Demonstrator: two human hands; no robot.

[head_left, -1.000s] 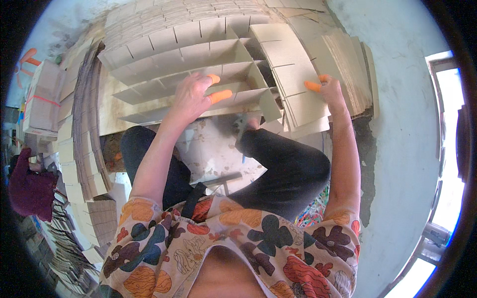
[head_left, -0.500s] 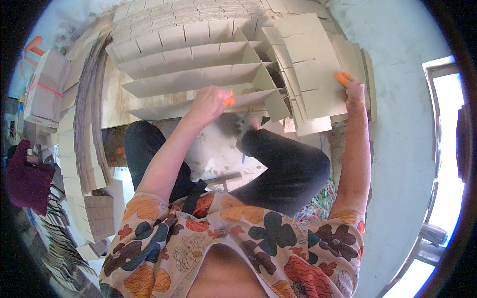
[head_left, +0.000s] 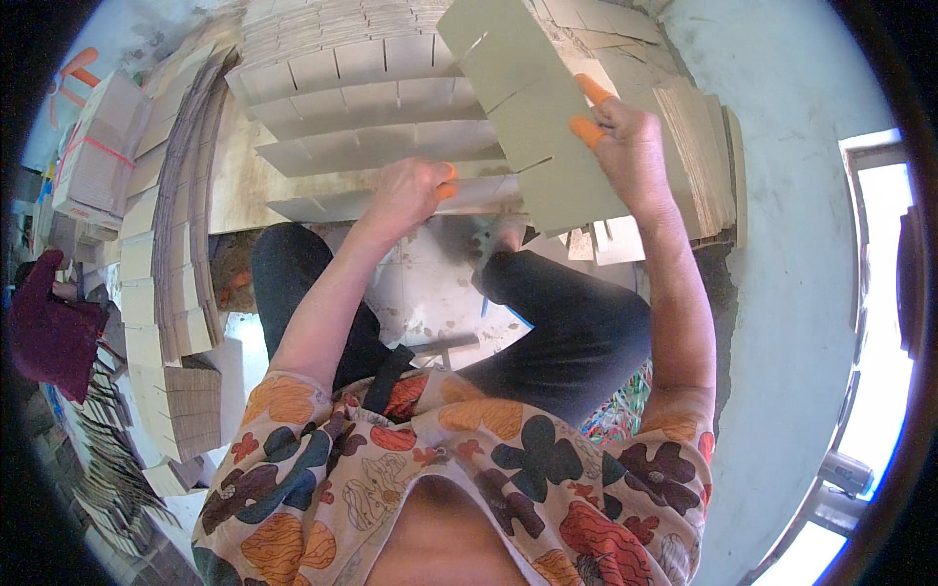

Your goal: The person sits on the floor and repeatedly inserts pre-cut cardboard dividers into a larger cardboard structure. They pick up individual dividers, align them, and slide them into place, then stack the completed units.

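In my right hand (head_left: 625, 142) is a slotted cardboard divider panel (head_left: 532, 117), tilted over the right end of several long cardboard strips. Orange finger covers on that hand lie against the panel's right edge. My left hand (head_left: 410, 200) is closed at the nearest long slotted strip (head_left: 322, 206), its orange-covered fingertips pinching the upper edge. Behind it more long strips (head_left: 381, 145) stand on edge in rows, slots facing up. The raised panel hides their right ends and any cross pieces there.
Stacked slotted cardboard (head_left: 176, 195) runs along the left, and another stack (head_left: 699, 156) stands at the right by the pale wall (head_left: 782, 293). A taped carton (head_left: 93, 156) sits far left. Further left is a person in a dark red sleeve (head_left: 54, 322).
My right hand has moved left with the divider panel, swinging it from the right-hand stack to over the long strips. My left hand stays at the nearest strip.
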